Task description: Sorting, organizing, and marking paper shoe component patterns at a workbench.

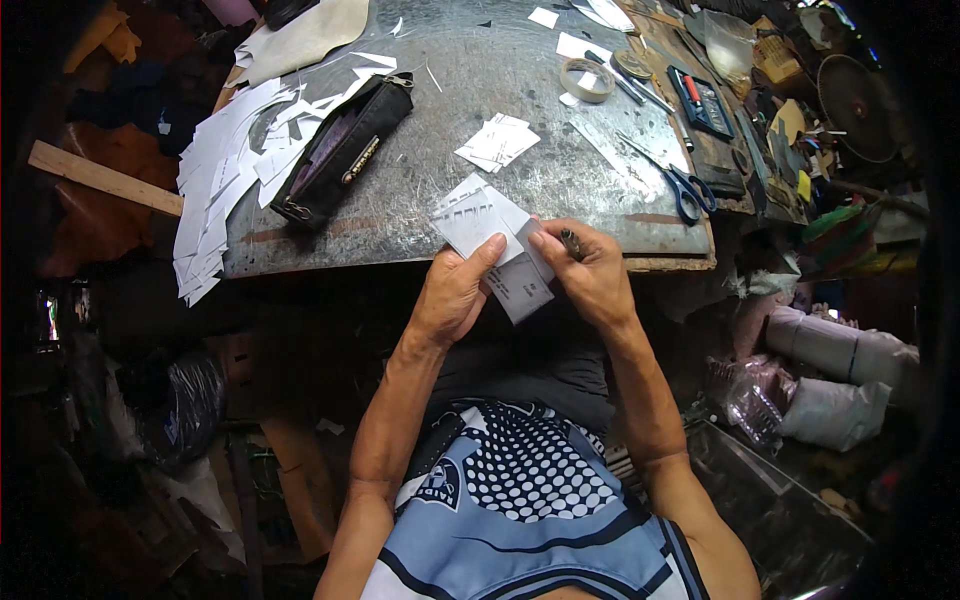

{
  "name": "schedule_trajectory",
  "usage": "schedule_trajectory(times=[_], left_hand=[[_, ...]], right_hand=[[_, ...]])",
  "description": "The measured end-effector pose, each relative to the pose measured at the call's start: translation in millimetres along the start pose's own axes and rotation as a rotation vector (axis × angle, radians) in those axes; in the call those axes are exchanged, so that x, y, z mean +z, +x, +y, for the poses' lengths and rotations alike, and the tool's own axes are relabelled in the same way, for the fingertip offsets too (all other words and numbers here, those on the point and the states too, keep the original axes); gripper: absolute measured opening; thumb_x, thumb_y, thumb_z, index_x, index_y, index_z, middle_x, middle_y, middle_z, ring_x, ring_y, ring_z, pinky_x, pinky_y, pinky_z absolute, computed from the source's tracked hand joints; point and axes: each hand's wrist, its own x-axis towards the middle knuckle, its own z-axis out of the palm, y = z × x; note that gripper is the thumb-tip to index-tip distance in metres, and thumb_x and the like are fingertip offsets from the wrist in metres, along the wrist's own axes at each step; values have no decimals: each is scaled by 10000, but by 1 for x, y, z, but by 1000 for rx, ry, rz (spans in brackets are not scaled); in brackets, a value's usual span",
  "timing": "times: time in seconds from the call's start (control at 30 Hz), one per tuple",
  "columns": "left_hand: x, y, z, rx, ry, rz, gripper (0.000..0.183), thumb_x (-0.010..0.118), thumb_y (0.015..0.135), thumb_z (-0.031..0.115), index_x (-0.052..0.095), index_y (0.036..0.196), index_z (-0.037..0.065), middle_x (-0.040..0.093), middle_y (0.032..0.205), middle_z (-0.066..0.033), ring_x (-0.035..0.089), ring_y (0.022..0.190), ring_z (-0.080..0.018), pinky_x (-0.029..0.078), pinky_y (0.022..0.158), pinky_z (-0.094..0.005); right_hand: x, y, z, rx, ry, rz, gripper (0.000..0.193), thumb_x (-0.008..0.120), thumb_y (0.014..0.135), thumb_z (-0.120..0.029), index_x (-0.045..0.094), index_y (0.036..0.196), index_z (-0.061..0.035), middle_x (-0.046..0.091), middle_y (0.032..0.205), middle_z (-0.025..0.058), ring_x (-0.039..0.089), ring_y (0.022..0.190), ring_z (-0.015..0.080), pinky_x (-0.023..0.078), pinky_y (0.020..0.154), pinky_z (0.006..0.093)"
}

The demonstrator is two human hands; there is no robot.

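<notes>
Several small white paper pieces [478, 218] with printed lines are fanned out over the table's front edge. My left hand [448, 290] grips them, thumb pressed on top. Closed on the right side of a greyer piece [522, 288] of the bunch is my right hand [597, 278]. A dark pen-like stick [571, 243] is tucked between its fingers; its exact kind is hard to tell. Just beyond my hands, a small pile of similar cut papers [498, 143] lies on the metal-topped table [400, 215].
Left on the table are paper sheets and scraps [215, 180] and a black zip pouch [345, 145]. At right lie blue-handled scissors [690, 195], a ruler [620, 155], a tape roll [587, 80] and a dark tray [700, 100]. A wooden plank [105, 178] juts in from the left.
</notes>
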Motion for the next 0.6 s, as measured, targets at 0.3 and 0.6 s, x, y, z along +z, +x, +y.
schedule_trajectory(times=[0.3, 0.6], left_hand=[[-1, 8, 6, -23, -195, 70, 465, 382, 1016, 260, 348, 1385, -21, 555, 1233, -230, 554, 1170, -308, 456, 1011, -451], [2, 10, -1, 111, -383, -56, 572, 370, 995, 485, 387, 1335, 25, 596, 1152, -239, 583, 1126, -349, 477, 986, -463]], right_hand=[[4, -15, -20, -183, 186, 31, 161, 622, 918, -72, 661, 1027, 40, 664, 872, 28, 580, 796, 59, 475, 706, 195], [12, -11, 3, 91, -131, -55, 189, 643, 899, -168, 661, 895, 20, 550, 607, -14, 461, 572, 40, 383, 509, 234]])
